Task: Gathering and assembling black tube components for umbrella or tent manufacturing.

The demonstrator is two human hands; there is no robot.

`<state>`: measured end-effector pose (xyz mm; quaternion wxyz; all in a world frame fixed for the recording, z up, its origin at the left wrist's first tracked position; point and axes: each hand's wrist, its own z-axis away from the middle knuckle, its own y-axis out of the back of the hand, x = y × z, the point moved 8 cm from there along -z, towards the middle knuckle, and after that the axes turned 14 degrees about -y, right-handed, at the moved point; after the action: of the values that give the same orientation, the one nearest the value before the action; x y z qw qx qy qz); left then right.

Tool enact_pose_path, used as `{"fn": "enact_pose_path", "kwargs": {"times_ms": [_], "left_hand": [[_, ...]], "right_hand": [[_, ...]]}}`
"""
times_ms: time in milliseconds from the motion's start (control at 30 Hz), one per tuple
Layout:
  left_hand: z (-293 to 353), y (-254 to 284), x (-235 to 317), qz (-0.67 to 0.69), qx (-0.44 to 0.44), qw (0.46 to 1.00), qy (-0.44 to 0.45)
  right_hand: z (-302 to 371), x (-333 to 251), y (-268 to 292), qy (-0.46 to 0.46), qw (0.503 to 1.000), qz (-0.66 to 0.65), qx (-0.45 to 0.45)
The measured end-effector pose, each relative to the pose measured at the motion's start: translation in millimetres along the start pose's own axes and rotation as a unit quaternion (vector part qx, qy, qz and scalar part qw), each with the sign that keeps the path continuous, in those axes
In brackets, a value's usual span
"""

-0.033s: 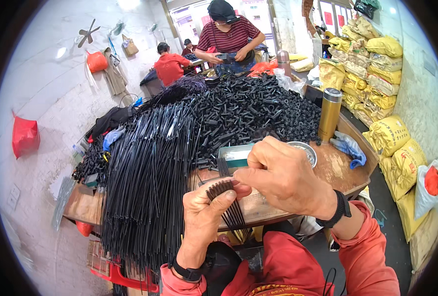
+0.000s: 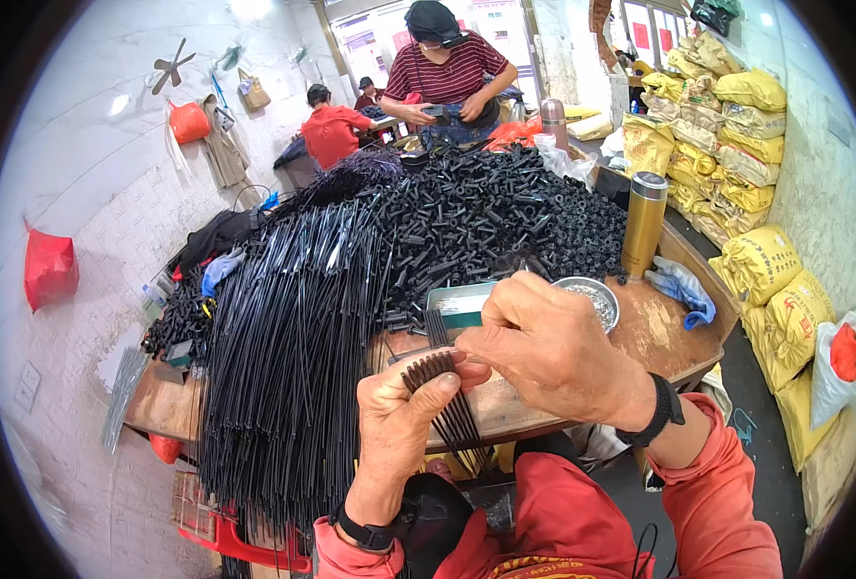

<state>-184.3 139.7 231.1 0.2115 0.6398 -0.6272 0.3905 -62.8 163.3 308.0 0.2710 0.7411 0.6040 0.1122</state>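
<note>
A little gathered, much seems left

The left hand [image 2: 399,409] clamps a row of black rods [image 2: 459,423], evenly lined; the right hand [image 2: 565,352] pinches just beside, its content I cannot tell. Leftward on the surface [image 2: 652,336], many loose rods [image 2: 288,347] seem not yet handled.

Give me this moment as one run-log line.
left hand: gripping dark rods | right hand: curled close to left hand, contents unclear | table: rod pile, black parts heap, metal dish, gold flask
</note>
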Motion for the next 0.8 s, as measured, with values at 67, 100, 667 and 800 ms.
{"fn": "enact_pose_path", "kwargs": {"times_ms": [67,100,667,800], "left_hand": [[-0.1,-1.3,-0.5,0.008,0.000,1.000,0.001],[-0.5,-1.6,-1.2,0.015,0.002,1.000,0.002],[-6.8,-3.1,-3.8,-0.017,-0.059,0.998,0.017],[-3.3,-0.4,-8.0,0.001,-0.037,0.999,0.036]], "right_hand": [[4.7,5.6,-1.0,-0.034,0.998,-0.042,0.045],[5.2,4.7,-0.3,-0.035,0.998,-0.040,0.047],[1.7,13.4,6.2,-0.046,0.987,-0.155,0.017],[-0.7,13.6,6.0,-0.029,0.991,-0.133,0.010]]}}
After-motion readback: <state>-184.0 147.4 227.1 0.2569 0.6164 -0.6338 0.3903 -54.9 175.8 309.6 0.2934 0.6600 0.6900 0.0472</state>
